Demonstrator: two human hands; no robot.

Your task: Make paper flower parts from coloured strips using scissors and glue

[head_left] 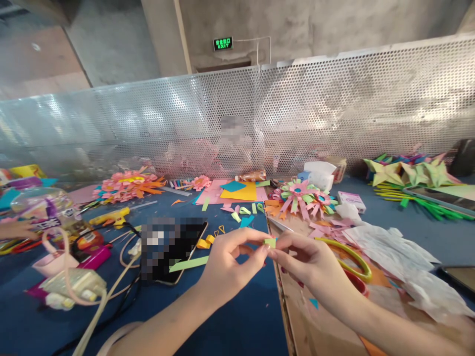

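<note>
My left hand [233,259] and my right hand [306,254] meet in front of me, fingertips pinched together. Between them is a small piece of light green paper strip [270,243], gripped from both sides. Another light green strip [189,264] pokes out left of my left hand, over a tablet [181,247] with a dark screen; whether it joins the held piece is hidden. Small yellow paper loops [205,242] lie just beyond my left hand. Under my right forearm and beside it are yellow-handled scissors [351,257].
Green paper curls [245,210] and coloured sheets [241,191] lie ahead. Paper flowers stand left [124,185] and right [302,198]. A yellow glue gun [111,217], cables and a power strip [74,287] crowd the left. Crumpled tissue [393,252] lies right. A perforated metal screen [222,123] closes off the back.
</note>
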